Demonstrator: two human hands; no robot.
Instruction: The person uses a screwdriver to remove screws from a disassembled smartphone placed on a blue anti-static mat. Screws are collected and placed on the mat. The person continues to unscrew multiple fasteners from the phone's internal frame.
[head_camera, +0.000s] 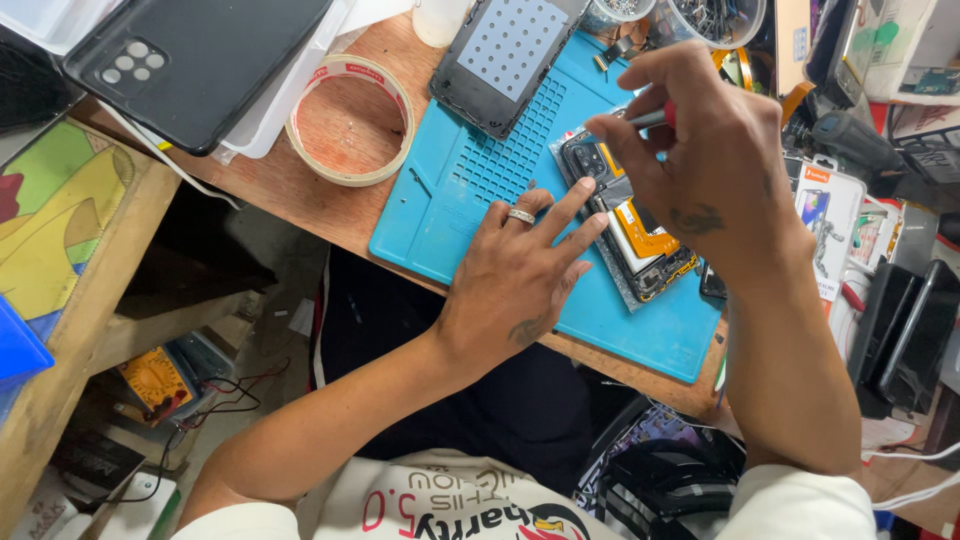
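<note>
Opened smartphone (630, 225) lies with its back cover off on the blue silicone repair mat (470, 190), near the mat's right part, and its camera end points away from you. You see the orange flex cables and the bare boards inside, so I judge it light and stiff but very fragile: the ribbons can tear and the small parts can bend under pressure. It is better to hold it only by the outer frame and the solid camera corner, not by the orange parts.

Your left hand (520, 280) rests flat on the mat, fingers spread apart, and the index and middle fingertips press on the phone's left edge to keep it from sliding. Your right hand (700, 150) is above the phone with the fingers closed together around a small screwdriver (652, 118) with a red grip; its tip is hidden behind the fingers, so I cannot tell which screw it meets.

A removed black back cover (505, 55) lies on the mat's far part, touching it, and a roll of tape (350, 120) sits on the wooden table (300, 190) just beside the mat.
</note>
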